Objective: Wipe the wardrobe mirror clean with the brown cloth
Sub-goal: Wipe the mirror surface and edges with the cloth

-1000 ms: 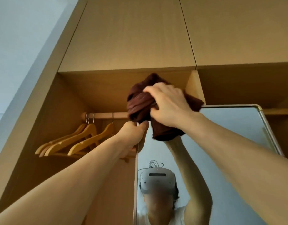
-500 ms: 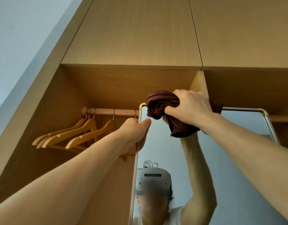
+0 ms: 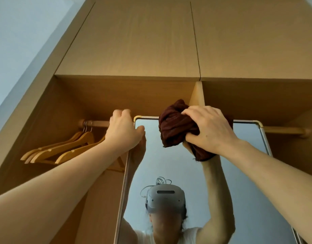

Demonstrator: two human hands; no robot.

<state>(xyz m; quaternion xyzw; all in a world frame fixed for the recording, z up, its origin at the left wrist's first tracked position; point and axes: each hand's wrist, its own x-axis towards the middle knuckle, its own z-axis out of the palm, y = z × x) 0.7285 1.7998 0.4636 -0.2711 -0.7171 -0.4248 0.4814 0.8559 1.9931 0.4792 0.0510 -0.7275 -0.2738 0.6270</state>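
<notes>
Since half a second ago our view has tipped so the tall rectangular wardrobe mirror with its thin gold metal frame (image 3: 222, 182) shows more of its top edge, our left hand (image 3: 122, 133) has climbed to the upper left corner of that frame, and our right hand (image 3: 207, 129) has carried the bunched dark brown cloth (image 3: 175, 128) along the top edge toward the middle.

Our right fingers (image 3: 192, 110) are curled tight around the wad, thumb underneath, so the cloth bulges out at nine o'clock from the knuckles and a tail hangs at six o'clock below the wrist. We judge the wad is pressed on the glass just under the top rail, though contact itself is hidden by the cloth. Our left fingers (image 3: 120, 113) are wrapped over the frame corner, closed on its edge and steadying it; they hold nothing else.

What the next stroke turns on, as we see it: the mirror's long axis runs from twelve to six o'clock, and nearly all the unwiped glass lies at six o'clock from the cloth, with a short stretch at three o'clock toward the right corner. The right hand is the nearer one and already has the cloth. Pale wooden hangers (image 3: 63, 150) on the rail sit at nine o'clock, well apart.
</notes>
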